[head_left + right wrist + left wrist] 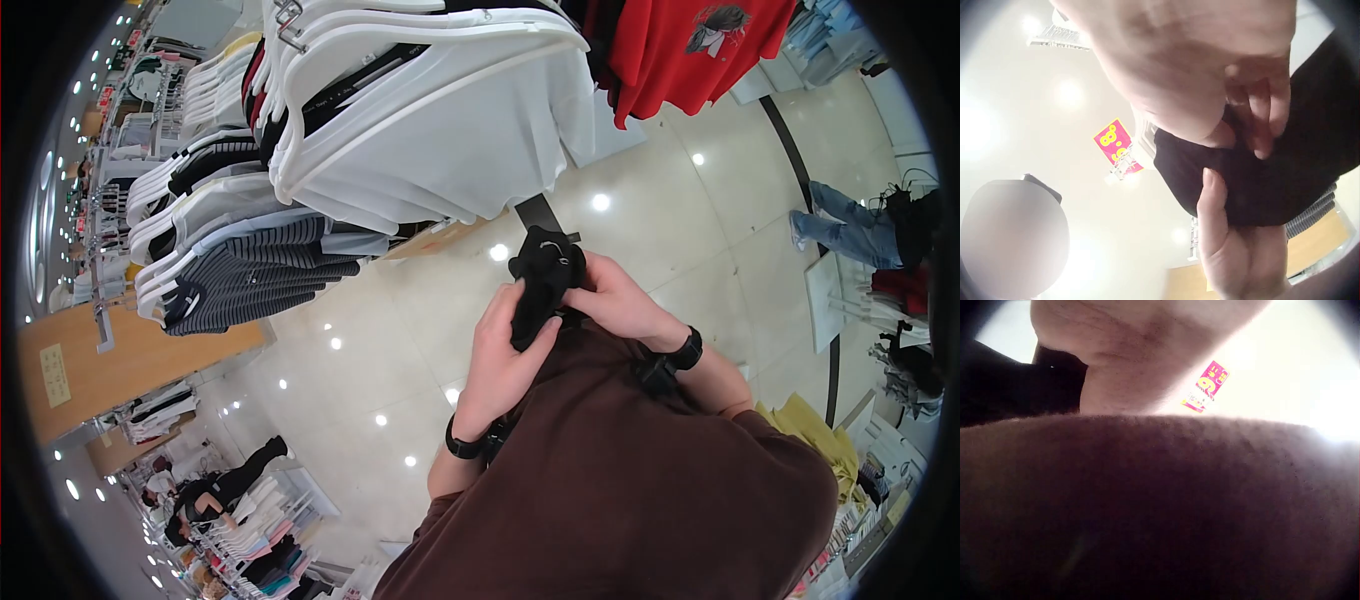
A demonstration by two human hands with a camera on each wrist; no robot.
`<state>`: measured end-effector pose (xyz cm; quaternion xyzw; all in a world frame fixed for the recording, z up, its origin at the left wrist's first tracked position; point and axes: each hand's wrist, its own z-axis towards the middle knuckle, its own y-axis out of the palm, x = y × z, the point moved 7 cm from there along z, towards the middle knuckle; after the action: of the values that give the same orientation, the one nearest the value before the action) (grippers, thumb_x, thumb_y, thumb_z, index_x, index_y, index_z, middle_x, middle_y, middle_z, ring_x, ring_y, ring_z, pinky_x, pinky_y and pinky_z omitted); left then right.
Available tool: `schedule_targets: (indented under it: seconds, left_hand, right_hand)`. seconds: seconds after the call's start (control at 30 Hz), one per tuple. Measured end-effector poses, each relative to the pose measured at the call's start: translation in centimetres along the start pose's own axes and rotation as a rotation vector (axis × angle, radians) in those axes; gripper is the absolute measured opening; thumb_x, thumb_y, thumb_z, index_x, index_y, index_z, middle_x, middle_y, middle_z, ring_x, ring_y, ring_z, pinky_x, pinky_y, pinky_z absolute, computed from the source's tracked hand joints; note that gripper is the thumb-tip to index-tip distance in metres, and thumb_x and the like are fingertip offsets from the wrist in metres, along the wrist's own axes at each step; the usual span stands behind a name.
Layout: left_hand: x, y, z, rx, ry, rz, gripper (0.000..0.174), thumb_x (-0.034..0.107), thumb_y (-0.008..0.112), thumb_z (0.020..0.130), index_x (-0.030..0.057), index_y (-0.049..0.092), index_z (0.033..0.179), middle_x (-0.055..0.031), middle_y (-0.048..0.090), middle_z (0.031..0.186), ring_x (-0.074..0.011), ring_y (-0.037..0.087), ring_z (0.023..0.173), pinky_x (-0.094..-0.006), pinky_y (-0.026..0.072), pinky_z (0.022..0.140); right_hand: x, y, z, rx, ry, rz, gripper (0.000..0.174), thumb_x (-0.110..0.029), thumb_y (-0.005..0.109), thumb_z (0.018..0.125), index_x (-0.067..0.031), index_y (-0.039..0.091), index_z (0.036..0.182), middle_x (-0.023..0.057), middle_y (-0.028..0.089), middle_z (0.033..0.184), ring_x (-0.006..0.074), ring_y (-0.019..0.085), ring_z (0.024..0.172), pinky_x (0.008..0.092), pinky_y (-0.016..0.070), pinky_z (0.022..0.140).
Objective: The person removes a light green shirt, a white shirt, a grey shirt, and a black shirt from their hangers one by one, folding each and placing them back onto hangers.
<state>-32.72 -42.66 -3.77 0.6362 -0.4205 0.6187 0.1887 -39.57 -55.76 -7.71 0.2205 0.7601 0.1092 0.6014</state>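
Both hands hold a bunched black cloth garment in front of the chest, with a small silvery ring-like detail near its top. My left hand grips its lower left side, thumb laid over the near face. From the other side my right hand pinches the cloth between thumb and fingers. In the right wrist view, the right fingers curl into the black fabric, with the left thumb pressing it from below. The left wrist view is mostly filled by brown shirt, and the left fingertips are hidden there.
White hangers with a white top and striped shirts hang at the left and ahead. A red sweatshirt hangs at the upper right. Glossy tiled floor lies below. A person in jeans stands at the right.
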Motion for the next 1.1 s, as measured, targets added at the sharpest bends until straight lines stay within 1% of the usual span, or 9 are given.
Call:
schedule_targets:
  seconds: [0.17, 0.23, 0.3, 0.4, 0.57, 0.73, 0.97, 1.03, 1.1]
  left_hand:
    - [1.5, -0.7, 0.7, 0.218, 0.113, 0.079, 0.07, 0.004, 0.076, 0.086, 0.0012, 0.048, 0.15, -0.0176, 0.06, 0.127, -0.0333, 0.061, 0.118, -0.0386, 0.0475, 0.105]
    - [1.7, -1.2, 1.3, 0.218, 0.167, 0.18, 0.063, -0.002, 0.076, 0.085, 0.0014, 0.054, 0.144, -0.0093, 0.066, 0.125, -0.0205, 0.064, 0.114, -0.0349, 0.0506, 0.101]
    - [-0.1, -1.8, 1.9, 0.126, 0.091, 0.067, 0.057, -0.003, 0.076, 0.085, 0.001, 0.058, 0.139, -0.0091, 0.067, 0.122, -0.0197, 0.065, 0.112, -0.0347, 0.0519, 0.099]
    - [-2.3, -2.7, 3.3, -0.001, 0.018, -0.121, 0.045, -0.003, 0.076, 0.085, 0.0001, 0.064, 0.129, -0.0086, 0.07, 0.117, -0.0181, 0.066, 0.107, -0.034, 0.0538, 0.095]
    - [-0.8, -4.7, 6.0, -0.113, 0.024, -0.153, 0.034, -0.009, 0.069, 0.083, -0.0011, 0.067, 0.117, -0.0103, 0.071, 0.11, -0.021, 0.067, 0.103, -0.0349, 0.0535, 0.092]
    - [0.4, -7.3, 8.3, -0.181, 0.185, 0.17, 0.028, 0.0, 0.069, 0.083, 0.001, 0.067, 0.11, -0.0175, 0.061, 0.099, -0.0414, 0.063, 0.094, -0.0467, 0.0513, 0.083]
    - [1.1, -11.7, 10.0, -0.224, 0.311, -0.035, 0.022, 0.0, 0.066, 0.086, 0.0014, 0.068, 0.108, -0.0143, 0.061, 0.107, -0.0358, 0.063, 0.103, -0.0428, 0.0511, 0.09]
    - [1.9, -11.3, 10.6, -0.298, 0.306, -0.185, 0.021, 0.008, 0.068, 0.091, 0.0022, 0.068, 0.111, -0.0125, 0.062, 0.118, -0.0298, 0.063, 0.108, -0.0381, 0.0498, 0.096]
    - [4.2, -10.8, 10.9, -0.327, 0.462, -0.286, 0.024, 0.011, 0.068, 0.093, 0.0024, 0.066, 0.116, -0.0126, 0.061, 0.119, -0.0281, 0.063, 0.109, -0.0372, 0.0496, 0.097]
  right_hand:
    - [-1.8, 0.7, -0.8, 0.026, -0.077, -0.071, 0.02, -0.001, 0.061, 0.099, 0.0006, 0.06, 0.119, 0.0027, 0.066, 0.11, 0.0106, 0.062, 0.106, 0.032, 0.0518, 0.096]
    - [-3.1, 1.6, -0.9, -0.115, -0.104, -0.493, 0.032, -0.008, 0.065, 0.092, 0.0019, 0.059, 0.122, 0.0155, 0.064, 0.115, 0.0258, 0.065, 0.104, 0.0388, 0.051, 0.089]
    - [-4.8, 2.5, -1.1, -0.145, -0.256, -0.747, 0.041, -0.008, 0.063, 0.09, 0.0005, 0.058, 0.129, 0.0179, 0.063, 0.118, 0.0351, 0.063, 0.107, 0.0423, 0.051, 0.091]
    - [-5.5, 3.0, -0.5, -0.209, -0.113, -0.774, 0.062, -0.009, 0.063, 0.088, -0.0026, 0.048, 0.149, 0.019, 0.065, 0.121, 0.0374, 0.064, 0.112, 0.0435, 0.0514, 0.097]
    - [-7.1, 3.8, 1.9, -0.131, -0.151, -0.71, 0.074, -0.01, 0.067, 0.089, -0.0046, 0.039, 0.157, 0.0193, 0.07, 0.12, 0.0362, 0.07, 0.109, 0.0408, 0.0531, 0.099]
    - [-8.4, 3.8, 5.2, -0.018, -0.08, -0.807, 0.077, -0.011, 0.074, 0.087, -0.0048, 0.041, 0.156, 0.016, 0.071, 0.113, 0.0312, 0.07, 0.102, 0.0391, 0.0536, 0.094]
    - [-8.2, 3.5, 10.4, 0.001, 0.08, -1.198, 0.083, -0.019, 0.082, 0.082, -0.0071, 0.044, 0.155, 0.0147, 0.067, 0.123, 0.0266, 0.068, 0.107, 0.0377, 0.0532, 0.095]
    - [-7.2, 5.5, 11.0, -0.089, 0.034, -0.895, 0.085, -0.028, 0.085, 0.078, -0.0123, 0.047, 0.153, 0.0138, 0.063, 0.126, 0.0333, 0.065, 0.107, 0.0409, 0.0527, 0.097]
    - [-4.5, 4.9, 11.7, -0.08, 0.027, -0.664, 0.082, -0.026, 0.088, 0.079, -0.0114, 0.049, 0.15, 0.0091, 0.058, 0.135, 0.0258, 0.06, 0.123, 0.0377, 0.0483, 0.106]
